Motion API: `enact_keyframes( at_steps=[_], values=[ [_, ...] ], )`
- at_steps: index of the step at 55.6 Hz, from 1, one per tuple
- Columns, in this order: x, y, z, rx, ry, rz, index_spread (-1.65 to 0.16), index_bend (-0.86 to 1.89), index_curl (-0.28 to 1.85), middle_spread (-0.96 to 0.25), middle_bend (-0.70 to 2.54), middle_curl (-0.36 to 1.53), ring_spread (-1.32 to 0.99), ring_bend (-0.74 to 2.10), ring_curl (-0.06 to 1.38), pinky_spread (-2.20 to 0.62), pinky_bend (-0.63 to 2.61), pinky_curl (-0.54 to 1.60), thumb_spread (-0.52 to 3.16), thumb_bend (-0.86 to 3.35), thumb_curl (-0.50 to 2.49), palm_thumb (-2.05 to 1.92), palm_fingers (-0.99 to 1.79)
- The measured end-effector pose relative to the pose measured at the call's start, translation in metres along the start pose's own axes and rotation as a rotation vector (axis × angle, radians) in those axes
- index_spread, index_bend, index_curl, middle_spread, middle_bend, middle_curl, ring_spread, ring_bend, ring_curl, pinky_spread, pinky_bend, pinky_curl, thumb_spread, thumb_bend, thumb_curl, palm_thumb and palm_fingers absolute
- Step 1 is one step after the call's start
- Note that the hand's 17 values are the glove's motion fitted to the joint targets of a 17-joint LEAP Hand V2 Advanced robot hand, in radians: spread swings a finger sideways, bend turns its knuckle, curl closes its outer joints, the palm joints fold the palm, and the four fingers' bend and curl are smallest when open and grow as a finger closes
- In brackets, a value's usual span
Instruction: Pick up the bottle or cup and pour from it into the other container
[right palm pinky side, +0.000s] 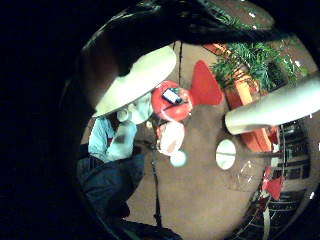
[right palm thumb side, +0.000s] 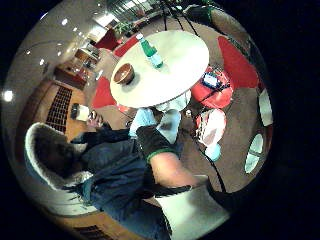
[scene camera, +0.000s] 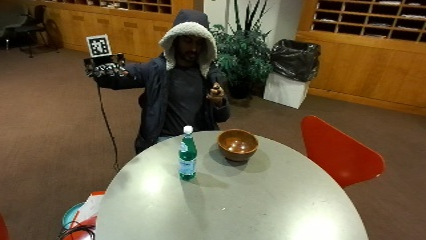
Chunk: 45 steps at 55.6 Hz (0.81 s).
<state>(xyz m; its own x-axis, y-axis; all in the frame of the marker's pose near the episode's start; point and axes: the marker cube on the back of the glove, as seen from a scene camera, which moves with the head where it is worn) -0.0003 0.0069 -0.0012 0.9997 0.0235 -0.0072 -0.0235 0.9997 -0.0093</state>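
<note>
Bottle (scene camera: 188, 157) and bowl (scene camera: 237, 144) stand on the far part of a round white table (scene camera: 266, 205), untouched. In the outside view the green plastic bottle is upright with its white cap on, and the brown wooden bowl sits just to its right and a little farther back, near it but apart. A person in a dark hooded coat sits at the far side of the table, behind both things. The gloved right hand (scene camera: 106, 68) is raised to the left of the scene, level with the person's shoulder, well away from the table and holding nothing; whether its fingers are spread or curled cannot be told. The bare left hand (scene camera: 215, 93) is held up in front of the chest, also off the table.

The thumb side palm view looks down on the table from above and shows the bottle (right palm thumb side: 150, 52) beside the bowl (right palm thumb side: 123, 73) on the white top (right palm thumb side: 182, 62). A red chair (scene camera: 336, 150) stands at the right of the table. A potted plant (scene camera: 243, 50) and a bin lined with a black bag (scene camera: 291, 70) stand by the far wood-panelled wall.
</note>
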Motion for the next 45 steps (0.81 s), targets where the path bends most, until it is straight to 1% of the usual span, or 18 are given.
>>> enact_keyframes(
  at_steps=[3, 5, 7, 10, 13, 15, 18, 20, 21, 24, 26, 28, 33, 36, 38, 41, 45],
  values=[
    [-0.001, 0.000, 0.000, -0.015, 0.010, 0.058, -0.28, 0.32, 0.12, -0.06, 0.25, 0.09, 0.09, 0.21, 0.06, 0.21, 0.31, 0.10, 0.50, 0.14, 0.10, 0.29, 0.46],
    [-0.002, 0.003, -0.003, -0.091, 0.012, 0.098, -0.32, 0.32, 0.15, -0.06, 0.24, 0.11, 0.10, 0.20, 0.08, 0.25, 0.31, 0.13, 0.58, 0.12, 0.12, 0.30, 0.45],
    [0.000, 0.005, -0.004, -0.129, 0.007, 0.071, -0.35, 0.31, 0.18, -0.07, 0.24, 0.13, 0.11, 0.20, 0.10, 0.27, 0.31, 0.15, 0.65, 0.11, 0.14, 0.31, 0.45],
    [0.004, 0.000, -0.001, -0.079, 0.001, 0.011, -0.38, 0.30, 0.20, -0.08, 0.24, 0.15, 0.13, 0.19, 0.11, 0.30, 0.30, 0.17, 0.73, 0.08, 0.17, 0.32, 0.44],
    [0.003, 0.004, -0.002, -0.119, 0.004, 0.088, -0.40, 0.28, 0.22, -0.08, 0.23, 0.17, 0.14, 0.19, 0.12, 0.32, 0.30, 0.18, 0.78, 0.06, 0.19, 0.33, 0.44],
    [0.002, 0.005, -0.001, -0.117, 0.008, 0.138, -0.41, 0.27, 0.23, -0.08, 0.22, 0.19, 0.14, 0.19, 0.13, 0.33, 0.29, 0.19, 0.81, 0.05, 0.20, 0.34, 0.43],
    [0.002, 0.005, -0.002, -0.137, 0.004, 0.154, -0.42, 0.25, 0.25, -0.09, 0.21, 0.20, 0.15, 0.19, 0.13, 0.34, 0.29, 0.21, 0.84, 0.02, 0.22, 0.34, 0.43],
    [0.003, 0.006, -0.003, -0.162, 0.001, 0.125, -0.43, 0.24, 0.25, -0.09, 0.20, 0.21, 0.15, 0.19, 0.14, 0.35, 0.28, 0.21, 0.85, 0.01, 0.23, 0.35, 0.43],
    [0.005, 0.006, -0.003, -0.150, 0.001, 0.084, -0.43, 0.24, 0.26, -0.09, 0.20, 0.22, 0.15, 0.19, 0.14, 0.35, 0.28, 0.22, 0.86, 0.00, 0.24, 0.35, 0.43],
    [0.011, 0.004, 0.001, -0.056, 0.003, -0.043, -0.43, 0.23, 0.27, -0.09, 0.19, 0.23, 0.15, 0.18, 0.15, 0.35, 0.27, 0.23, 0.87, -0.02, 0.25, 0.36, 0.43],
    [0.010, 0.001, 0.003, -0.019, 0.002, -0.036, -0.43, 0.22, 0.28, -0.09, 0.19, 0.24, 0.15, 0.18, 0.15, 0.36, 0.27, 0.23, 0.87, -0.02, 0.26, 0.36, 0.43],
    [0.008, 0.001, 0.004, -0.015, 0.003, 0.014, -0.43, 0.22, 0.28, -0.09, 0.19, 0.24, 0.16, 0.18, 0.15, 0.36, 0.27, 0.24, 0.88, -0.03, 0.27, 0.36, 0.43],
    [0.006, 0.004, 0.005, -0.121, -0.001, 0.063, -0.44, 0.20, 0.30, -0.09, 0.19, 0.26, 0.16, 0.18, 0.16, 0.36, 0.26, 0.26, 0.89, -0.03, 0.29, 0.36, 0.42],
    [0.006, -0.007, 0.013, -0.114, 0.001, 0.085, -0.44, 0.19, 0.31, -0.09, 0.18, 0.26, 0.16, 0.18, 0.17, 0.36, 0.26, 0.26, 0.89, -0.03, 0.30, 0.36, 0.42],
    [0.006, -0.018, 0.023, -0.078, -0.003, 0.077, -0.44, 0.19, 0.31, -0.09, 0.18, 0.26, 0.16, 0.18, 0.17, 0.36, 0.26, 0.27, 0.89, -0.03, 0.30, 0.36, 0.42],
    [0.007, -0.037, 0.041, -0.019, -0.011, 0.027, -0.44, 0.18, 0.31, -0.08, 0.18, 0.27, 0.16, 0.19, 0.17, 0.36, 0.26, 0.28, 0.89, -0.04, 0.31, 0.35, 0.41],
    [0.006, -0.059, 0.067, -0.011, -0.035, -0.007, -0.44, 0.17, 0.31, -0.08, 0.18, 0.27, 0.16, 0.19, 0.18, 0.37, 0.27, 0.29, 0.88, -0.04, 0.31, 0.34, 0.39]
  ],
)
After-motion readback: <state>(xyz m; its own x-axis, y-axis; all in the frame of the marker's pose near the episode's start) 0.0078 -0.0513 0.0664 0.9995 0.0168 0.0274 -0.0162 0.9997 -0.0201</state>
